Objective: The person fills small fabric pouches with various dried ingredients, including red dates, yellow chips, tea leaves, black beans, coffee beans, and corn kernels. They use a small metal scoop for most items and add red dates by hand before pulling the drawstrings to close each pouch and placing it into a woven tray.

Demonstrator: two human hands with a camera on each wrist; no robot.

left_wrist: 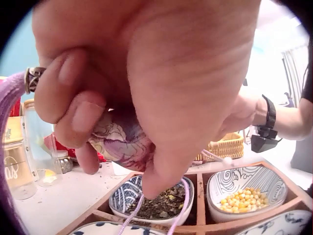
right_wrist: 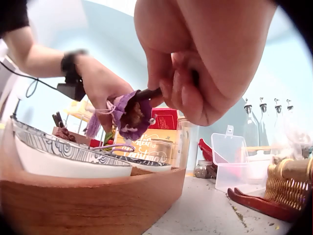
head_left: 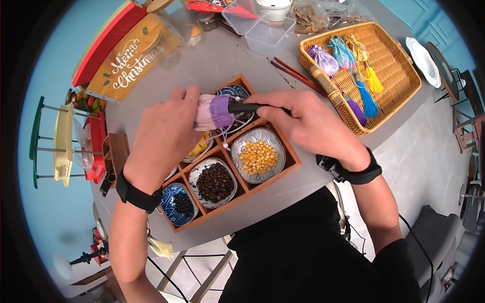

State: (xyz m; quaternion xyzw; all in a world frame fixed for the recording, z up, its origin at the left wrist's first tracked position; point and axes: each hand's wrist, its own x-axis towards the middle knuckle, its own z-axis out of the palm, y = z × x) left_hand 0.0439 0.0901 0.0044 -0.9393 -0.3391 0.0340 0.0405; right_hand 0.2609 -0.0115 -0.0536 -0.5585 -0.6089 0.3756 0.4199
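Note:
My left hand (head_left: 166, 134) grips a small pink-and-purple drawstring pouch (head_left: 221, 112) over the wooden compartment tray (head_left: 252, 189). In the right wrist view the pouch's purple mouth gapes toward the right hand, with something brownish inside. My right hand (head_left: 318, 121) pinches a slim black handle (head_left: 244, 107), whose far end is hidden in the pouch mouth. Below the pouch sits a bowl of dark dried herb bits (left_wrist: 164, 203). Nearby bowls hold yellow corn kernels (head_left: 259, 157), dark brown beans (head_left: 215, 183), small black beans (head_left: 183, 204) and yellow pieces (head_left: 199, 146).
Right of the tray, a wicker basket (head_left: 399, 96) holds several tasselled pouches. Reddish wooden tongs (head_left: 298, 76) lie beside it. A clear plastic box (head_left: 270, 38) stands at the back. A Merry Christmas sign (head_left: 129, 58) stands at the back left.

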